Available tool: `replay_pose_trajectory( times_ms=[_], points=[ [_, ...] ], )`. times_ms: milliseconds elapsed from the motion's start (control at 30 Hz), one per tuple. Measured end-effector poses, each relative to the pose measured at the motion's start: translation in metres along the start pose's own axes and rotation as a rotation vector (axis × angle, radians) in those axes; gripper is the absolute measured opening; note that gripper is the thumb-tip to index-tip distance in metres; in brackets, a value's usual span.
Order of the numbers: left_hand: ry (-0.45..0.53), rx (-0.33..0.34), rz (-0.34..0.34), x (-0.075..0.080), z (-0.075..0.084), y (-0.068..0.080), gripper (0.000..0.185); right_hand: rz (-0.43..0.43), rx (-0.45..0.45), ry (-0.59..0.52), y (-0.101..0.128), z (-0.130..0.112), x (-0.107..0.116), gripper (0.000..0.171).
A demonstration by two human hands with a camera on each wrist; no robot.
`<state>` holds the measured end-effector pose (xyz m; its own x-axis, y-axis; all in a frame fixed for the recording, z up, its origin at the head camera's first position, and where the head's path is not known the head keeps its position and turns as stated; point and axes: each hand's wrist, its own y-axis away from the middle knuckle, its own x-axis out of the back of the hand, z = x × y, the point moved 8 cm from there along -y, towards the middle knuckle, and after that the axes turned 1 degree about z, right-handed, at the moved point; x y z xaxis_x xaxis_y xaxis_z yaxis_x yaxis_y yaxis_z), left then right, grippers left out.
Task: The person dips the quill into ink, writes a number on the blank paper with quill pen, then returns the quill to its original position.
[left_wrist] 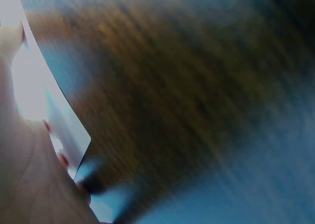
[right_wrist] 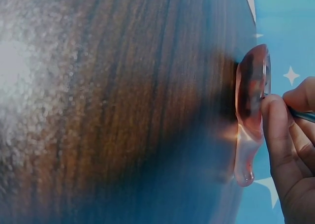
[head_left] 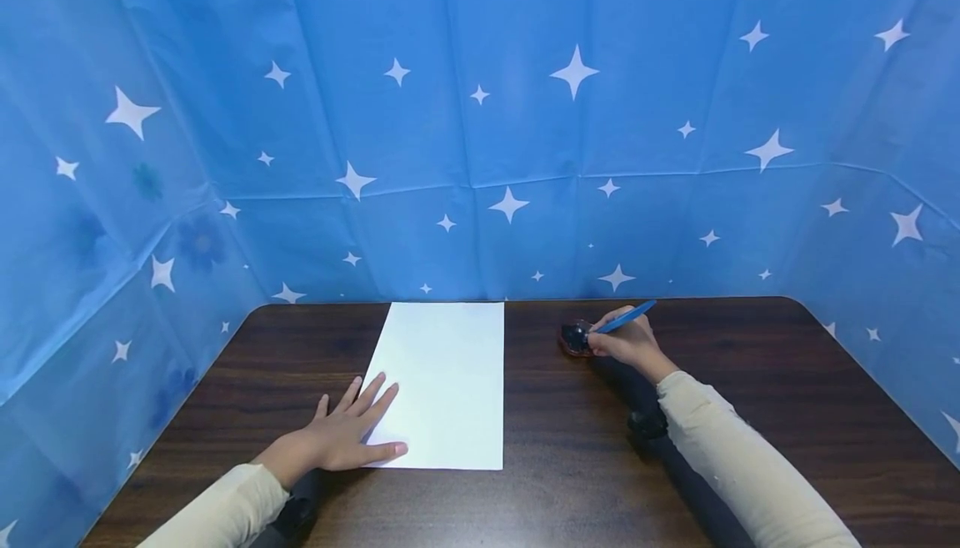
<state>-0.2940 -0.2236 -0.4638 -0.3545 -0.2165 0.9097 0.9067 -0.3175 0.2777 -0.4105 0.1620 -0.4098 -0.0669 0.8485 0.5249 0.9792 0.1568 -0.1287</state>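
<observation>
Left hand flat on paper — thin, limp, slippery on table. Right hand pinching pen over small dish — light, probably fragile; best taken by rim.

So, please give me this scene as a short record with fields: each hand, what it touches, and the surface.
left hand: flat, fingers straight, pressing on the near left corner of the white paper
right hand: grips a blue brush, tip at a small dark dish
surface: dark wooden table
background: blue star-patterned sheet
</observation>
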Motion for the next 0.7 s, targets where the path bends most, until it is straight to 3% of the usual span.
replay_pose_trajectory(
  times_ms=[267,500,700],
  points=[
    [-0.014,0.006,0.003,0.002,0.002,0.001,0.094,0.010,0.008,-0.033,0.002,-0.002,0.002,0.017],
    [-0.019,0.005,-0.001,-0.001,0.002,0.000,0.095,0.052,-0.130,-0.096,0.003,0.011,0.005,0.014],
    [-0.015,-0.004,-0.002,0.000,0.004,0.000,0.095,0.054,-0.178,-0.194,0.004,0.017,0.010,0.018]
  ],
)
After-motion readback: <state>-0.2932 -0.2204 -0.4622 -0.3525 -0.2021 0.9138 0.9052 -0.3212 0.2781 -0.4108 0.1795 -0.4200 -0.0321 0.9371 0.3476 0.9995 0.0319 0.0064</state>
